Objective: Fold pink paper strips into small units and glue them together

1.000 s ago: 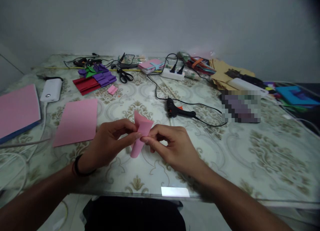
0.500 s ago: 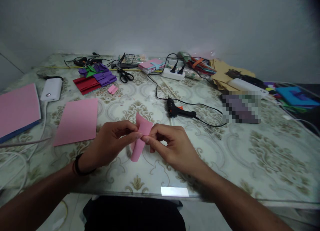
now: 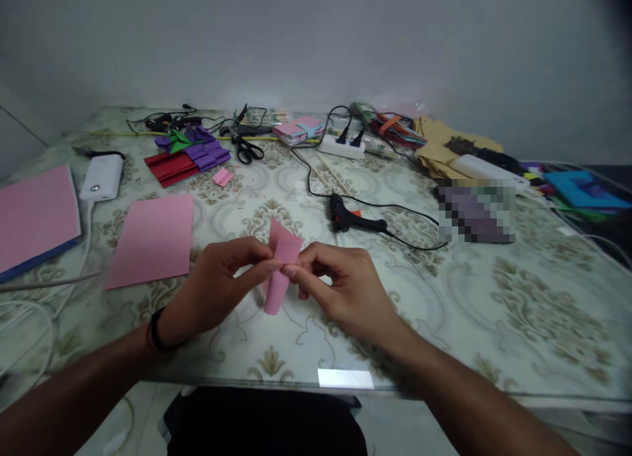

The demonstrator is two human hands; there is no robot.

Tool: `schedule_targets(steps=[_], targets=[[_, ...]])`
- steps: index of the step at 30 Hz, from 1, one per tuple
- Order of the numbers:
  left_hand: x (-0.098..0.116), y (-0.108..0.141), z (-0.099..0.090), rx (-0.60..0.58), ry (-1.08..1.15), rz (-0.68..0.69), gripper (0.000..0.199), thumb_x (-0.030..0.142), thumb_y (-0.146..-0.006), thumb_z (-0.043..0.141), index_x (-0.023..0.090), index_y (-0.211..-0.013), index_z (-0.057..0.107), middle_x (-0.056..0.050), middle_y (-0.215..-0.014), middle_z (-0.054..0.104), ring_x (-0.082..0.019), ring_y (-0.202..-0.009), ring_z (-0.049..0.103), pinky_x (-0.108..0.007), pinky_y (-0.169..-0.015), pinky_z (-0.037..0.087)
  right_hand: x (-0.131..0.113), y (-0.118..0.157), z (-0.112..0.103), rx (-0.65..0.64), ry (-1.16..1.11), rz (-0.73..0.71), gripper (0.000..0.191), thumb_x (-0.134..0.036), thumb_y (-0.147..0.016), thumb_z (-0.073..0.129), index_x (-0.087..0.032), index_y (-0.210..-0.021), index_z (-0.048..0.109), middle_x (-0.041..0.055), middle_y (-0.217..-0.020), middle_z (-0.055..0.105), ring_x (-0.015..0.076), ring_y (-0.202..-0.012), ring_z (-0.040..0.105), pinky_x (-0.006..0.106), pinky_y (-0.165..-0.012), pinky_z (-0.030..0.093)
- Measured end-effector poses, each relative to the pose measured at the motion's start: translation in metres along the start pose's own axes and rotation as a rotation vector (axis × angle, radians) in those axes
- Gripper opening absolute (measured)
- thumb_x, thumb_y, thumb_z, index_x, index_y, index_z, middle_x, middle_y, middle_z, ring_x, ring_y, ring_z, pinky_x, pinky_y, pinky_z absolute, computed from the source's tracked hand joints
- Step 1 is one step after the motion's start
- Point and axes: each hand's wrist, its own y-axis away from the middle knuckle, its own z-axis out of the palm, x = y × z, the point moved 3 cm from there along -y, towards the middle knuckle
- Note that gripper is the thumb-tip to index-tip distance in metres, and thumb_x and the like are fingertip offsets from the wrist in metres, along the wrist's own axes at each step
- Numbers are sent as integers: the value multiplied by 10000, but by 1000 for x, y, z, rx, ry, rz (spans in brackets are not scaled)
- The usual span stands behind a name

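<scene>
A folded piece of pink paper (image 3: 275, 297) is held upright, a little tilted, above the patterned table. My left hand (image 3: 232, 275) pinches its middle from the left, thumb in front. From the right, my right hand (image 3: 336, 278) pinches the same spot, so both thumbs nearly touch. The paper flares at the top and curls round at the lower end; the fingers hide part of its middle. A flat pink sheet (image 3: 153, 241) lies left of my left hand. Beyond my right hand rests a black glue gun (image 3: 355, 218).
Far left are a pink paper stack (image 3: 39, 212) and a white power bank (image 3: 103, 177). Behind lie red folded paper (image 3: 170, 169), purple folded paper (image 3: 207, 153), black scissors (image 3: 247, 150) and a white power strip (image 3: 342, 147). Cables cross the table.
The lower end of the pink paper has shifted slightly right and up, and its upper flap stands a little taller. Both hands keep their pinch in almost the same place.
</scene>
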Motion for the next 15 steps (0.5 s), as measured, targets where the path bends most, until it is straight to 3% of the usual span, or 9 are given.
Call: schedule_targets(steps=[4, 10, 15], targets=[[-2, -1, 0, -2, 26, -56, 135, 303, -916, 747, 199, -834, 771, 30, -806, 765, -120, -758, 662, -206, -694, 474, 2, 0, -1, 13, -43, 42, 255, -335, -956, 737, -165, -771, 698, -25, -579, 653, 96, -523, 567, 213, -535, 413], [-1, 0, -2, 12, -62, -24, 140, 285, -941, 712, 209, -850, 786, 35, -792, 768, -115, -732, 647, -206, -672, 461, 3, -2, 2, -40, -105, 120, 308, -420, -953, 732, -161, -787, 720, -13, -583, 668, 102, -517, 584, 212, -529, 438], [-2, -2, -1, 26, 8, -65, 141, 306, -915, 738, 197, -840, 787, 18, -800, 780, -125, -732, 667, -204, -664, 482, 3, -1, 2, -31, -107, 124, 305, -425, -954, 730, -161, -801, 728, -12, -583, 671, 109, -523, 596, 224, -544, 445]])
